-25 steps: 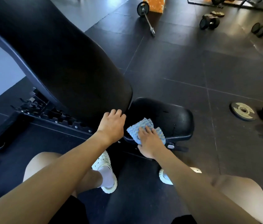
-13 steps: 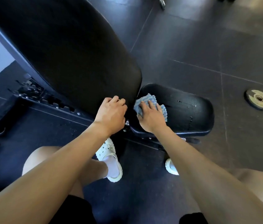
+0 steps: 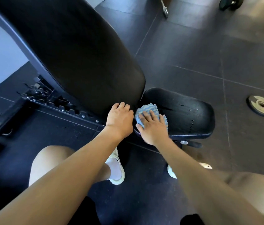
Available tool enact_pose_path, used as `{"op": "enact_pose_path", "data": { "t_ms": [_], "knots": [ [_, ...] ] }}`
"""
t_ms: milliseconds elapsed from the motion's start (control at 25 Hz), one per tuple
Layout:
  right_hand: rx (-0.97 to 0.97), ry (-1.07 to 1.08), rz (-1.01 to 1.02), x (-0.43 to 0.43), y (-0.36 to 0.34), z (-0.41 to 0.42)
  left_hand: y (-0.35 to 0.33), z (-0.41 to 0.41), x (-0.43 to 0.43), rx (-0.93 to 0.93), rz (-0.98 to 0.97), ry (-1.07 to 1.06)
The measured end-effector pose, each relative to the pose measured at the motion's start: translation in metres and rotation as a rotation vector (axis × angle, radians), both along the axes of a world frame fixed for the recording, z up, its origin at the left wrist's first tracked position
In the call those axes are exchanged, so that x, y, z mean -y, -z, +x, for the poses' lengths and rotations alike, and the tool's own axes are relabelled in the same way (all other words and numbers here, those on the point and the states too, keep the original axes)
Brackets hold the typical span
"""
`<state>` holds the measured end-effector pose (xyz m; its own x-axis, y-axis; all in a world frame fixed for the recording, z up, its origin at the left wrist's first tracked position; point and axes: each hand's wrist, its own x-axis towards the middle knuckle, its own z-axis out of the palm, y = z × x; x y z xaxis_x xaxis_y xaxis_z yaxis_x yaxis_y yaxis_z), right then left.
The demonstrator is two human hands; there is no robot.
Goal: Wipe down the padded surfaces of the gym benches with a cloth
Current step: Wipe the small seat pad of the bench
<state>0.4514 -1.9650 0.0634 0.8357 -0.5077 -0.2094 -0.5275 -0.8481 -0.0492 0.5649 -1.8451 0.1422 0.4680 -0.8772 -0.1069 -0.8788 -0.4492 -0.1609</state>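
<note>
Cloth (image 3: 150,111) lies flat under the right hand's (image 3: 153,129) straight-fingered grip on the seat pad (image 3: 186,111).

Single wide-angle view from a camera worn on the person's head — aimed forward and steeply down, close in. Both forearms (image 3: 66,174) run up from the bottom edge to the left hand (image 3: 119,118) and right hand (image 3: 153,127) at mid-frame, where backrest pad (image 3: 79,54) meets seat pad (image 3: 186,114).
</note>
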Motion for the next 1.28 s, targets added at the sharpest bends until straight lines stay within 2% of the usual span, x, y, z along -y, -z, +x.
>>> {"op": "enact_pose_path", "data": {
  "t_ms": [40,160,280,400,520,600,680,840,920,1000,1080,1120,1280],
  "knots": [
    [0.007,0.031,0.024,-0.011,-0.002,0.005,0.000,-0.001,0.001,-0.015,0.032,-0.019],
    [-0.005,-0.113,0.042,-0.030,-0.006,-0.017,-0.001,-0.011,0.005,-0.086,0.064,-0.049],
    [-0.008,-0.152,0.021,0.001,-0.016,-0.046,0.003,-0.028,0.011,-0.316,-0.012,-0.076],
    [0.000,0.042,-0.061,0.042,-0.028,-0.090,0.012,-0.049,0.016,-0.563,-0.005,-0.110],
    [0.047,0.296,-0.094,0.065,-0.038,-0.130,0.017,-0.065,0.020,-0.679,-0.005,-0.088],
    [0.061,0.435,-0.068,0.056,-0.038,-0.124,0.019,-0.069,0.021,-0.727,-0.027,-0.093],
    [0.031,0.378,-0.009,0.033,-0.038,-0.108,0.020,-0.073,0.022,-0.736,-0.047,-0.110],
    [-0.036,-0.020,-0.004,0.022,-0.034,-0.117,0.018,-0.078,0.030,-0.731,-0.072,-0.132],
    [0.015,0.010,-0.028,0.050,-0.037,-0.136,0.017,-0.081,0.035,-0.741,-0.062,-0.118],
    [0.069,0.184,-0.104,0.070,-0.038,-0.152,0.019,-0.085,0.037,-0.757,-0.043,-0.113],
    [0.071,0.335,-0.119,0.061,-0.037,-0.147,0.019,-0.089,0.039,-0.728,-0.024,-0.106],
    [0.069,0.345,-0.102,0.047,-0.034,-0.139,0.019,-0.091,0.041,-0.694,-0.020,-0.102],
    [0.046,0.025,-0.076,0.023,-0.025,-0.140,0.015,-0.098,0.047,-0.595,0.030,-0.074]
  ]
}}
